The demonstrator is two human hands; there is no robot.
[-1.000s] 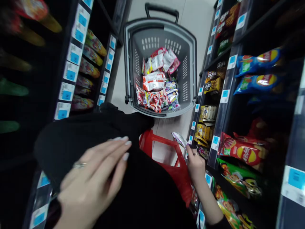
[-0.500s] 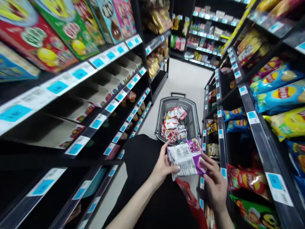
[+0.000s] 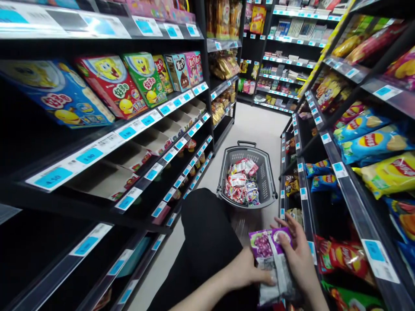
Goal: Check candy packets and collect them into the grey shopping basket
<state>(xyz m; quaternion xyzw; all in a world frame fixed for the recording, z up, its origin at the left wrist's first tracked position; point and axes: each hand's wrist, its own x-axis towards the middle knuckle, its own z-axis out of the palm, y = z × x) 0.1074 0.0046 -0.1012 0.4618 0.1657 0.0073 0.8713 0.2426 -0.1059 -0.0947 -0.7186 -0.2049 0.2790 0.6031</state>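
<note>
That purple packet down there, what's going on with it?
A person in a shop aisle holds the purple packet in both hands: the left hand grips its lower edge, the right hand rests along its side. Ahead on the floor stands a grey basket holding snack packs. Shelves of crisps and boxed snacks line both sides.

Shop aisle, price-tagged snack shelves [image 3: 139,125], shopping basket [image 3: 269,172]

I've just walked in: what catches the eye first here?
Low in the aisle, both hands, left hand and right hand, hold a purple snack packet. Ahead on the floor stands a grey basket heaped with wrapped sweets. Bright cartoon boxes line the left shelf; chip bags fill the right.
</note>
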